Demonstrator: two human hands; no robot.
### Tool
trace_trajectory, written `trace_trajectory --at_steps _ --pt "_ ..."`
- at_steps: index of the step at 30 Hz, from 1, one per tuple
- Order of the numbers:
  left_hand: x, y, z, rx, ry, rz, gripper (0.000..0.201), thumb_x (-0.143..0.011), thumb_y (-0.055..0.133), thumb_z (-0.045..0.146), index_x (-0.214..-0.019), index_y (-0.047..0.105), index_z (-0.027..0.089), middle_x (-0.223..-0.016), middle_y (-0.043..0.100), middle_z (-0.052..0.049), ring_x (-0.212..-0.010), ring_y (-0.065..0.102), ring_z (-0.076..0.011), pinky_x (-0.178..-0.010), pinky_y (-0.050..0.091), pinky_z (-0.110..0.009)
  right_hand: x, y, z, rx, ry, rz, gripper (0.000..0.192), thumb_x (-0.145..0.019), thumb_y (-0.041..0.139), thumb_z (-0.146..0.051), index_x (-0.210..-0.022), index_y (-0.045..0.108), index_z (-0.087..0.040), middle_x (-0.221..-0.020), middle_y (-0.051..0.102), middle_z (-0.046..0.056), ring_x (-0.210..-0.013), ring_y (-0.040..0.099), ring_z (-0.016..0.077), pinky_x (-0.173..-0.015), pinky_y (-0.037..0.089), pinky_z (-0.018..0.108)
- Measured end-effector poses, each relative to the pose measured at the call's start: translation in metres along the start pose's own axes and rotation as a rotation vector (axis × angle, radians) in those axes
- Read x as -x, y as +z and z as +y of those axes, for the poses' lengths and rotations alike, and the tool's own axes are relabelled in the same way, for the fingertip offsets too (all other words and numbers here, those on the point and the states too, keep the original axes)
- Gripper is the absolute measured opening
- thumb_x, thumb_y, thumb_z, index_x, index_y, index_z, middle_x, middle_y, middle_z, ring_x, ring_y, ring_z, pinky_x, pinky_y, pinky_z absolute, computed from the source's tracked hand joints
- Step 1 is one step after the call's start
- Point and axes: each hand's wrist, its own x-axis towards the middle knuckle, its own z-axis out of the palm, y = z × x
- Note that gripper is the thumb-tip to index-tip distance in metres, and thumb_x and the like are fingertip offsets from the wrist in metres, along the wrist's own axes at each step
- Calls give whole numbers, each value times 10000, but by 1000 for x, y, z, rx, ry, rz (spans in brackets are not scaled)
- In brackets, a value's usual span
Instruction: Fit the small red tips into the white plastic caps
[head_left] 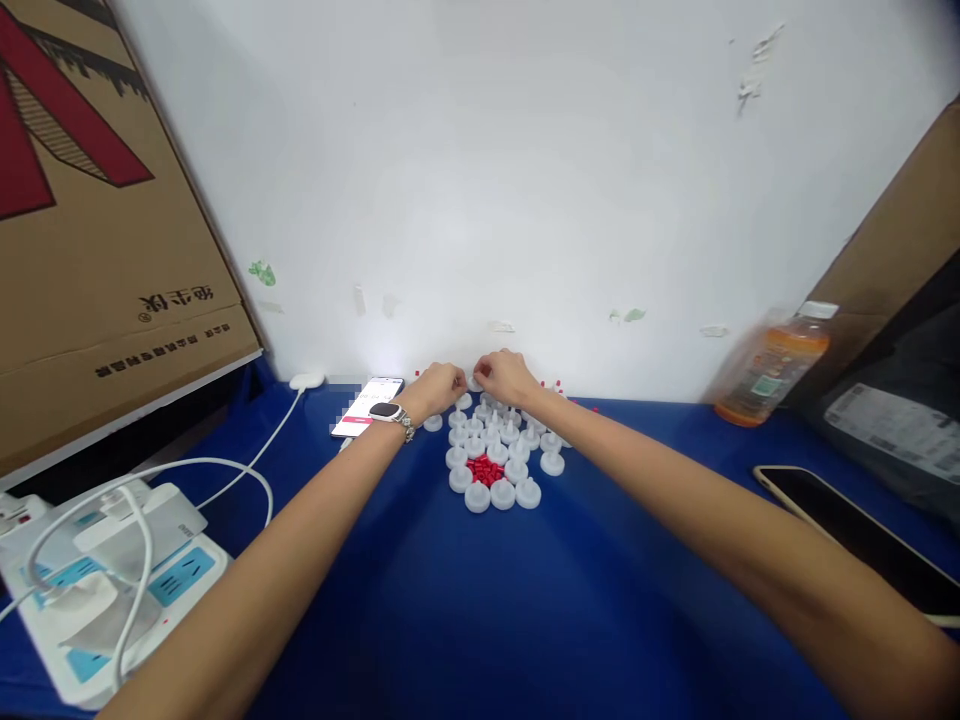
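Observation:
Many white translucent plastic caps with nozzle tips (502, 494) stand grouped on the blue tabletop, some ringed around a small pile of red tips (486, 470). At the far side of the group, close to the wall, my left hand (441, 386) and my right hand (507, 378) are close together with bent, closed fingers. A white cap (472, 383) shows between them, at the right hand's fingertips. What the left fingers pinch, if anything, is too small to make out. Several caps with red tips (556, 386) stand behind my right wrist.
To the left are a lit phone (367, 408), a white power strip (180, 580) with cables, and a large cardboard box (112, 270). A bottle of orange drink (776, 365), a dark phone (862, 540) and a black plastic bag (900, 400) lie right. A white wall (480, 180) bounds the back.

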Motion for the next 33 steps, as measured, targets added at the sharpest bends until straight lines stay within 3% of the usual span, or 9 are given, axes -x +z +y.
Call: trace_trajectory --at_steps 4,8,13,16,18,21,24,28,33 --pt "1 -1 -3 -11 -7 -26 179 -799 592 190 -846 764 176 -784 740 -73 -710 658 -186 -693 476 -269 -7 12 -5 23 1 -71 257 -904 504 -231 -883 757 -192 -931 762 82 -977 627 237 -915 357 359" --pt "3 -2 1 -6 18 -56 199 -828 584 239 -801 774 187 -688 711 -47 -652 627 -181 -686 453 -280 -6 19 -6 41 -11 -107 209 -860 569 -253 -819 768 -206 -895 763 91 -1042 617 270 -947 336 383" --pt "9 -10 6 -1 28 -19 214 -849 576 268 -911 760 178 -740 704 -50 -679 625 -192 -682 441 -281 -4 11 -7 39 33 -110 242 -878 564 -325 -856 778 -213 -913 765 95 -1076 615 292 -964 338 404" --pt "32 -19 8 -9 7 83 278 -870 545 277 -1069 703 163 -932 696 -95 -798 634 -220 -726 440 -301 -2 1 -14 20 78 -65 356 -951 459 -390 -1090 740 -223 -1025 759 96 -1088 620 278 -965 355 405" --pt "60 -23 9 -18 -14 163 263 -917 464 283 -1031 674 174 -963 675 -102 -810 621 -221 -722 423 -314 -2 -2 -21 5 95 -41 388 -976 402 -382 -1170 702 -230 -1076 751 92 -1068 636 255 -941 380 380" --pt "108 -18 14 -19 -76 125 232 -910 463 317 -742 578 207 -680 606 -36 -604 544 -191 -574 331 -307 -7 1 -31 5 121 -38 324 -934 459 -322 -1071 734 -218 -1069 750 104 -1057 646 259 -950 383 379" --pt "138 -5 20 -16 -153 45 252 -866 490 301 -628 467 217 -606 562 -10 -548 495 -175 -542 252 -305 -18 13 -42 21 172 -47 264 -860 535 -271 -966 753 -166 -1051 741 156 -1067 642 301 -1003 345 444" --pt "145 8 23 77 -162 -8 260 -857 481 307 -620 423 214 -613 569 6 -546 478 -158 -535 244 -290 -33 25 -58 15 199 -52 280 -822 562 -288 -970 752 -143 -1052 732 173 -1066 635 306 -985 346 439" --pt "145 11 14 189 -151 1 212 -850 471 273 -648 460 213 -637 596 19 -583 514 -150 -547 277 -275 -20 23 -71 -47 101 -54 226 -789 582 -335 -866 755 -212 -889 741 72 -969 627 257 -968 307 406"
